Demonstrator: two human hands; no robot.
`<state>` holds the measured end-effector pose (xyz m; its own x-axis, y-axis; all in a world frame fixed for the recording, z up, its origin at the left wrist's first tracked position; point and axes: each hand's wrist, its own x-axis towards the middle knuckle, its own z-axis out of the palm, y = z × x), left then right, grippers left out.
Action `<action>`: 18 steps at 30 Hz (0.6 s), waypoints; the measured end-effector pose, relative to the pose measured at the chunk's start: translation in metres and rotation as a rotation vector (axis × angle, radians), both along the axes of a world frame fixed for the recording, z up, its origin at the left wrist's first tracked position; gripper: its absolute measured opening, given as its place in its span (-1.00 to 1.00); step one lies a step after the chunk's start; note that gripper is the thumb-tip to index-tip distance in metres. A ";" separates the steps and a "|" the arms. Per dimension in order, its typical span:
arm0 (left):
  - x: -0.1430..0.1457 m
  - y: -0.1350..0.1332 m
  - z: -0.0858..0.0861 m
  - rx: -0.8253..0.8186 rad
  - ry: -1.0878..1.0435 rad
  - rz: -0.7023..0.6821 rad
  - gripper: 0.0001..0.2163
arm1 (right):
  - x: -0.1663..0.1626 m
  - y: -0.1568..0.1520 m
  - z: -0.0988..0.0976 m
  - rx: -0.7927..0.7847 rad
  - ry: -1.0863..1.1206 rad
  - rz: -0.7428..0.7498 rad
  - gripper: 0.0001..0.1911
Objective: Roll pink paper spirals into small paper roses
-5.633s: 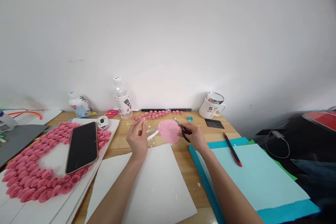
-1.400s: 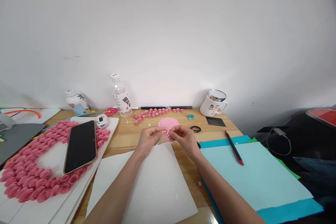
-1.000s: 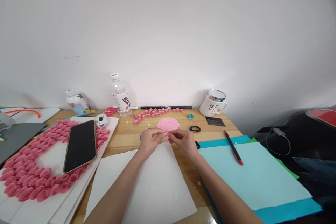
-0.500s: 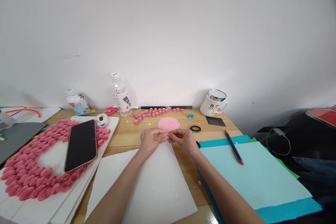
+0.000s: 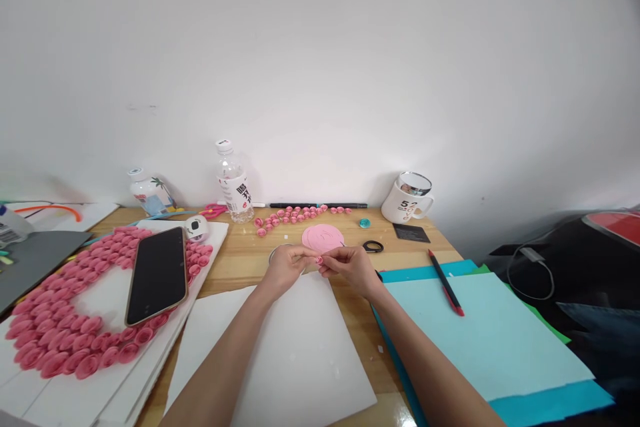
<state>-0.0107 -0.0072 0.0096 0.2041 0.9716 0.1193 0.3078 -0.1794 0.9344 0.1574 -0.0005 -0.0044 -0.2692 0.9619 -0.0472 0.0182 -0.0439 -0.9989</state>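
Pinched between the fingertips of both hands is a small pink paper rosette (image 5: 319, 260), mostly covered by the fingers. My left hand (image 5: 286, 269) is closed on it from the left, and my right hand (image 5: 353, 268) from the right. Just beyond them lie pink paper circles (image 5: 323, 236) with curved lines on them. Several finished pink rosettes (image 5: 295, 215) form a row at the back, with a teal rosette (image 5: 365, 222) to their right. Black-handled scissors (image 5: 373, 247) rest beside my right hand, partly hidden. White paper (image 5: 295, 353) lies under my forearms.
On the left, a phone (image 5: 157, 275) lies on a board (image 5: 105, 297) covered with pink rosettes. A water bottle (image 5: 235, 187) and a mug (image 5: 407, 197) stand near the wall. At right, a black-and-red pen (image 5: 447, 283) lies on light blue paper (image 5: 490, 340).
Both hands stay in nearly the same place, with the fingers shifting slightly around the pink rosette. The whole view has moved a little.
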 end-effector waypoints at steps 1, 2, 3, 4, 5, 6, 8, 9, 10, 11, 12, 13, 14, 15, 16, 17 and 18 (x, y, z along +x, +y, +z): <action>-0.001 0.000 0.000 -0.004 -0.003 -0.009 -0.83 | 0.000 0.000 0.000 -0.002 -0.011 0.004 -0.73; -0.001 0.000 0.000 -0.008 0.000 -0.012 -0.83 | 0.000 -0.001 -0.001 0.001 -0.025 0.005 -0.73; -0.001 0.000 -0.001 -0.011 0.008 -0.011 -0.83 | 0.000 -0.001 -0.002 0.005 -0.042 0.001 -0.73; -0.001 0.000 -0.002 -0.013 0.020 -0.005 -0.83 | -0.001 -0.001 -0.003 0.012 -0.060 -0.008 -0.73; 0.000 0.001 -0.003 -0.013 0.035 0.003 -0.84 | -0.001 -0.001 -0.004 0.018 -0.075 -0.020 -0.73; 0.000 0.001 -0.004 -0.013 0.051 0.012 -0.84 | -0.001 -0.001 -0.006 0.022 -0.087 -0.029 -0.73; 0.001 0.001 -0.006 -0.005 0.071 0.024 -0.84 | -0.002 -0.001 -0.009 0.025 -0.097 -0.037 -0.73; 0.001 0.002 -0.006 0.002 0.075 0.025 -0.84 | -0.002 0.000 -0.010 0.023 -0.095 -0.033 -0.74; 0.001 0.002 -0.007 0.009 0.074 0.022 -0.84 | -0.002 0.000 -0.010 0.019 -0.088 -0.026 -0.74; 0.001 0.001 -0.006 0.014 0.069 0.016 -0.84 | -0.002 0.000 -0.010 0.014 -0.079 -0.018 -0.74; 0.001 0.001 -0.006 0.015 0.062 0.009 -0.83 | -0.001 0.000 -0.010 0.008 -0.070 -0.008 -0.74; 0.001 0.001 -0.005 0.013 0.053 0.000 -0.83 | -0.001 0.000 -0.010 0.003 -0.060 0.001 -0.74; 0.000 0.001 -0.004 0.008 0.045 -0.010 -0.83 | -0.001 0.000 -0.009 -0.002 -0.051 0.009 -0.74; 0.000 0.001 -0.003 0.004 0.040 -0.022 -0.83 | -0.001 0.000 -0.009 -0.005 -0.044 0.018 -0.74; -0.001 0.001 -0.002 0.000 0.035 -0.037 -0.83 | 0.000 0.000 -0.009 -0.007 -0.038 0.025 -0.74; -0.002 0.001 -0.002 -0.003 0.034 -0.051 -0.83 | 0.000 0.000 -0.008 -0.011 -0.034 0.034 -0.73; -0.002 0.001 -0.001 -0.007 0.036 -0.064 -0.83 | 0.000 0.000 -0.008 -0.016 -0.032 0.044 -0.73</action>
<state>-0.0130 -0.0064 0.0084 0.2699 0.9572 0.1042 0.3294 -0.1935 0.9242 0.1573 -0.0002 -0.0128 -0.3095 0.9482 -0.0721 0.0524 -0.0587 -0.9969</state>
